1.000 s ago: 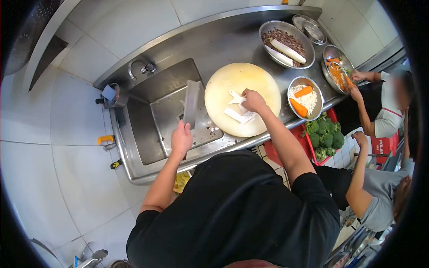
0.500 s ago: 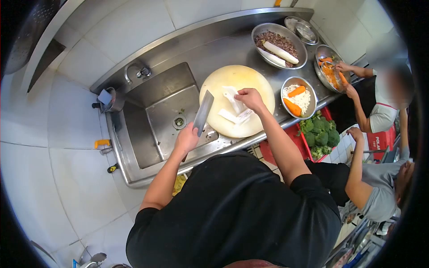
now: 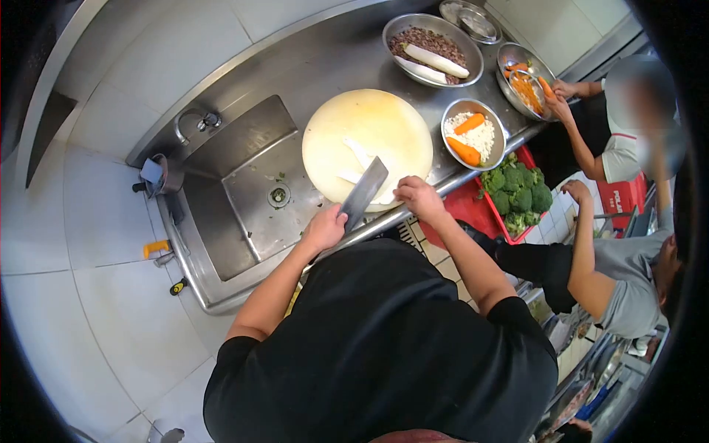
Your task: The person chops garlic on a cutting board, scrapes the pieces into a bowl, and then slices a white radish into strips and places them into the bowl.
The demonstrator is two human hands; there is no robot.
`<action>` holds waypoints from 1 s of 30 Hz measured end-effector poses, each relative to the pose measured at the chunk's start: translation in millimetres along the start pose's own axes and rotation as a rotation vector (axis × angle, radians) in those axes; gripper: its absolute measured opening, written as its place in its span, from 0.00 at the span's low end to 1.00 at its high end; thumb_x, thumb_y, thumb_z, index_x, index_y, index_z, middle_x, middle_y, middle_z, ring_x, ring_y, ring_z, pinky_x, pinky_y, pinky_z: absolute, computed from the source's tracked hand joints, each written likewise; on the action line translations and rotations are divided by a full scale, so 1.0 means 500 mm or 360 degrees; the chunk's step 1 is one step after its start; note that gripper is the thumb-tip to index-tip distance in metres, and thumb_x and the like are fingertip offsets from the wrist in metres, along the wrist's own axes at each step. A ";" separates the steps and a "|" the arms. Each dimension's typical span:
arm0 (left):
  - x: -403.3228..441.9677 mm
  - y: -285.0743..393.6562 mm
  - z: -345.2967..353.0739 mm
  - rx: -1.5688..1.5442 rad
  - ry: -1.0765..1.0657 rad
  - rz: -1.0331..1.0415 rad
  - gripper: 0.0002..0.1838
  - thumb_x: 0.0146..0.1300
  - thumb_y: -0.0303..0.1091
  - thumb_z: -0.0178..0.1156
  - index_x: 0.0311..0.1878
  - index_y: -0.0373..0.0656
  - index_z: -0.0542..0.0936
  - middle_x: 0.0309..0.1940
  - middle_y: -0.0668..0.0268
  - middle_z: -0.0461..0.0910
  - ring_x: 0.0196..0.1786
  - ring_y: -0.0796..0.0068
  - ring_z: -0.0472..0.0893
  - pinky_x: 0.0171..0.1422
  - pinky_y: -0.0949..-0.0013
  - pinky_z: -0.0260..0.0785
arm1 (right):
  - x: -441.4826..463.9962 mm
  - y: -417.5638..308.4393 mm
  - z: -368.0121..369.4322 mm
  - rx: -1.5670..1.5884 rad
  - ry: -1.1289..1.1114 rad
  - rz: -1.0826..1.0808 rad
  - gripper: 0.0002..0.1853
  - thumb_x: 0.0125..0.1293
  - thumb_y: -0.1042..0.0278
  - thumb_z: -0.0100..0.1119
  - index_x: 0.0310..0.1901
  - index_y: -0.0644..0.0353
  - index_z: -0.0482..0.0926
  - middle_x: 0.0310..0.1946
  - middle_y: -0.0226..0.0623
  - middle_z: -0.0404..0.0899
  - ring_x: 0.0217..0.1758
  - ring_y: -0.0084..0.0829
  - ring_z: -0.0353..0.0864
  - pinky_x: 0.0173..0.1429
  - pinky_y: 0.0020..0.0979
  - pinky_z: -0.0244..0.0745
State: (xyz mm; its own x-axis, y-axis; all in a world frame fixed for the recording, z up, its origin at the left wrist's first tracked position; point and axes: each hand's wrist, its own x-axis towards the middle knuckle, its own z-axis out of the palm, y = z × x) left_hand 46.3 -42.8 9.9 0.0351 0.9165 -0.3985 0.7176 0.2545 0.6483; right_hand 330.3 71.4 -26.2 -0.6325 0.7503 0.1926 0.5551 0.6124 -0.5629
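Observation:
My left hand (image 3: pixel 325 227) is closed round the handle of a cleaver (image 3: pixel 365 187), whose broad blade slants over the near side of a round, yellowish cutting board (image 3: pixel 399 133). White vegetable slices (image 3: pixel 357 152) lie on the board, partly hidden behind the blade. At the board's near right edge, my right hand (image 3: pixel 419 199) has its fingers pinched at the end of a white vegetable piece (image 3: pixel 386 198), just right of the blade.
A sink (image 3: pixel 258 184) lies left of the board. Behind stands a bowl (image 3: pixel 399 28) with two long white vegetables; to the right, a bowl (image 3: pixel 447 111) holds carrots and chopped white bits. Broccoli (image 3: pixel 517 188) fills a red crate. A co-worker's hands (image 3: pixel 559 100) hold a carrot.
My right hand has come down to the board's near edge. The cleaver has swung right, its blade now over the white slices. The whole view has shifted slightly.

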 end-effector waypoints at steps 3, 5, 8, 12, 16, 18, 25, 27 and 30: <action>0.013 0.025 -0.017 0.0178 -0.0005 0.0032 0.15 0.76 0.40 0.54 0.53 0.38 0.76 0.42 0.39 0.84 0.49 0.35 0.83 0.54 0.41 0.73 | -0.011 0.006 0.028 -0.0048 0.0131 -0.0037 0.08 0.61 0.74 0.62 0.41 0.55 0.87 0.45 0.32 0.84 0.54 0.38 0.83 0.53 0.39 0.82; 0.013 0.042 -0.020 0.0320 -0.0036 0.0042 0.14 0.76 0.40 0.52 0.54 0.39 0.76 0.39 0.39 0.84 0.47 0.35 0.84 0.53 0.38 0.74 | -0.011 -0.003 0.035 -0.0005 0.0120 -0.0033 0.09 0.60 0.75 0.60 0.41 0.56 0.86 0.45 0.33 0.83 0.53 0.39 0.83 0.55 0.39 0.81; 0.006 0.093 -0.015 0.0434 -0.0043 -0.0012 0.12 0.76 0.38 0.52 0.53 0.39 0.73 0.35 0.37 0.83 0.42 0.33 0.83 0.49 0.37 0.74 | 0.002 -0.015 0.031 -0.0004 0.0101 -0.0053 0.08 0.60 0.76 0.59 0.39 0.57 0.84 0.43 0.34 0.82 0.53 0.39 0.82 0.55 0.39 0.81; -0.021 0.112 0.004 0.0473 0.0038 0.0017 0.12 0.77 0.38 0.51 0.54 0.39 0.73 0.32 0.38 0.83 0.39 0.32 0.83 0.48 0.35 0.74 | 0.009 -0.020 0.032 -0.0018 0.0047 -0.0053 0.08 0.59 0.76 0.60 0.39 0.57 0.85 0.43 0.34 0.81 0.54 0.39 0.80 0.56 0.38 0.80; -0.051 0.125 0.006 0.0564 0.0005 -0.0002 0.12 0.77 0.38 0.51 0.53 0.39 0.72 0.32 0.39 0.84 0.38 0.32 0.84 0.47 0.35 0.74 | 0.011 -0.025 0.031 -0.0041 -0.0048 0.0017 0.07 0.59 0.76 0.61 0.39 0.58 0.84 0.45 0.35 0.80 0.56 0.40 0.79 0.58 0.38 0.80; -0.040 0.134 0.017 0.0578 -0.0012 -0.0057 0.12 0.77 0.37 0.51 0.52 0.39 0.71 0.32 0.38 0.84 0.39 0.31 0.84 0.46 0.34 0.74 | 0.016 -0.023 0.025 -0.0041 -0.0075 0.0014 0.07 0.59 0.76 0.60 0.39 0.58 0.84 0.43 0.36 0.79 0.56 0.40 0.79 0.57 0.38 0.80; 0.043 0.162 0.036 0.0514 -0.0002 -0.0034 0.13 0.76 0.36 0.52 0.56 0.38 0.70 0.33 0.36 0.83 0.40 0.30 0.84 0.47 0.33 0.74 | 0.015 -0.010 0.014 0.0040 -0.0087 0.0040 0.05 0.61 0.75 0.58 0.38 0.59 0.82 0.41 0.36 0.78 0.53 0.39 0.80 0.54 0.41 0.81; 0.021 0.173 0.016 0.0551 -0.0020 -0.0029 0.14 0.76 0.36 0.52 0.57 0.38 0.70 0.33 0.36 0.83 0.39 0.31 0.84 0.47 0.33 0.74 | 0.012 -0.004 0.016 0.0058 -0.0061 0.0052 0.04 0.61 0.75 0.58 0.37 0.59 0.82 0.41 0.36 0.78 0.52 0.39 0.80 0.52 0.41 0.82; -0.024 0.177 0.023 0.0573 -0.0037 -0.0099 0.13 0.76 0.36 0.53 0.56 0.38 0.71 0.32 0.36 0.83 0.39 0.30 0.84 0.46 0.34 0.74 | 0.008 0.009 0.023 0.0062 -0.0019 0.0024 0.04 0.61 0.75 0.58 0.37 0.59 0.81 0.41 0.36 0.78 0.51 0.39 0.81 0.51 0.41 0.82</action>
State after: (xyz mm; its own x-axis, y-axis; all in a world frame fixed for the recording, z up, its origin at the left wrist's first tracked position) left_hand 117.7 -34.8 64.6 -0.0036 0.8944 -0.4472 0.9177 0.1806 0.3539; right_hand 324.0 74.4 -37.4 -0.6307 0.7561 0.1747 0.5431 0.5908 -0.5966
